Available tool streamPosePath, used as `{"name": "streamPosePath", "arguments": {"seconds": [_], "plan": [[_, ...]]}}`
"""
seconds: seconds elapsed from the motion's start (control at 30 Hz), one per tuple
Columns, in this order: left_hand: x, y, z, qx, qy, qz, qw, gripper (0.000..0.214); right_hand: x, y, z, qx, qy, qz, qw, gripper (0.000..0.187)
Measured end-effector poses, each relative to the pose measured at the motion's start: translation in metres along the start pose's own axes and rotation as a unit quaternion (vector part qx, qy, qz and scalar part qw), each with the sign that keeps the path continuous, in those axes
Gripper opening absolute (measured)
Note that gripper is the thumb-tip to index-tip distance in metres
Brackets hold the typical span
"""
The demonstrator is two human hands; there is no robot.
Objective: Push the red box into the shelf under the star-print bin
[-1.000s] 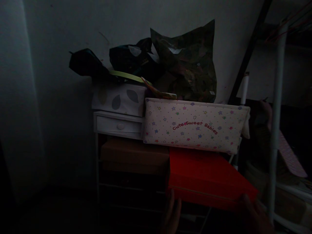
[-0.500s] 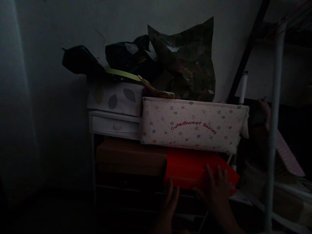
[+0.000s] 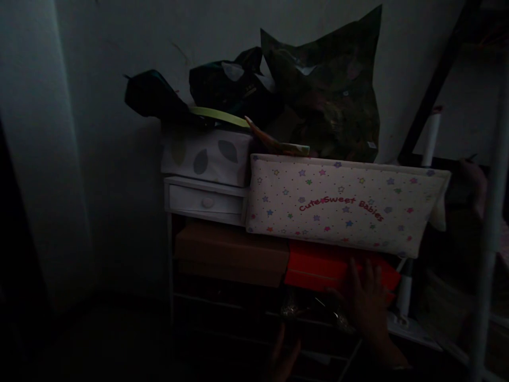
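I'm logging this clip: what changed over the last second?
The red box has slid back, farther under the starry bin. The left hand has come off it, lower; the right hand has moved from its right corner to spread over its front. The brown box and starry bin stayed put.

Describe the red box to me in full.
The red box looks like cardboard, with a thin pale line across its front, perhaps a lid seam. It appears shut and lies flat, right of the brown box and below the star-printed bin, which hides its rear. The right hand covers part of its right side, apparently touching it.
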State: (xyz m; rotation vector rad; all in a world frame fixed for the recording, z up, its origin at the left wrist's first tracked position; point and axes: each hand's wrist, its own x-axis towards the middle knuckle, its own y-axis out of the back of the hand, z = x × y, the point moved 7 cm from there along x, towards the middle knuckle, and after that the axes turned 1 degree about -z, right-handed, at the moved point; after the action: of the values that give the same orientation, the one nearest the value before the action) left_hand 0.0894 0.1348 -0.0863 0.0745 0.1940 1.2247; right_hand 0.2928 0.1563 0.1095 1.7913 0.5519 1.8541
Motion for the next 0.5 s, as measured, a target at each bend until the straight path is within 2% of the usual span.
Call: {"name": "streamPosePath", "arguments": {"seconds": [0.2,0.3,0.33,0.37,0.4,0.43,0.47,0.5], "plan": [[-0.012,0.019,-0.025,-0.050,-0.009,0.010,0.999,0.057,-0.011,0.001,-0.004,0.086,-0.012,0.035,0.996,0.087],[-0.021,0.045,-0.032,-0.017,-0.052,0.056,0.997,0.054,-0.046,-0.001,-0.018,0.186,-0.030,0.076,0.979,0.074],[-0.025,0.056,-0.031,0.003,-0.080,0.075,0.994,0.054,-0.062,-0.008,-0.028,0.218,-0.031,0.064,0.973,0.062],[-0.030,0.066,-0.030,0.022,-0.107,0.094,0.990,0.054,-0.078,-0.017,-0.042,0.262,-0.024,0.040,0.964,0.053],[-0.034,0.076,-0.029,0.038,-0.128,0.112,0.985,0.054,-0.095,-0.031,-0.058,0.319,-0.018,-0.010,0.948,0.043],[-0.037,0.086,-0.027,0.051,-0.140,0.127,0.981,0.054,-0.111,-0.051,-0.079,0.382,-0.012,-0.102,0.919,0.036],[-0.040,0.095,-0.025,0.062,-0.145,0.142,0.977,0.052,-0.126,-0.068,-0.097,0.431,-0.034,-0.168,0.886,0.033],[-0.041,0.103,-0.022,0.077,-0.150,0.155,0.974,0.049,-0.139,-0.086,-0.112,0.467,-0.087,-0.226,0.851,0.035]]}}
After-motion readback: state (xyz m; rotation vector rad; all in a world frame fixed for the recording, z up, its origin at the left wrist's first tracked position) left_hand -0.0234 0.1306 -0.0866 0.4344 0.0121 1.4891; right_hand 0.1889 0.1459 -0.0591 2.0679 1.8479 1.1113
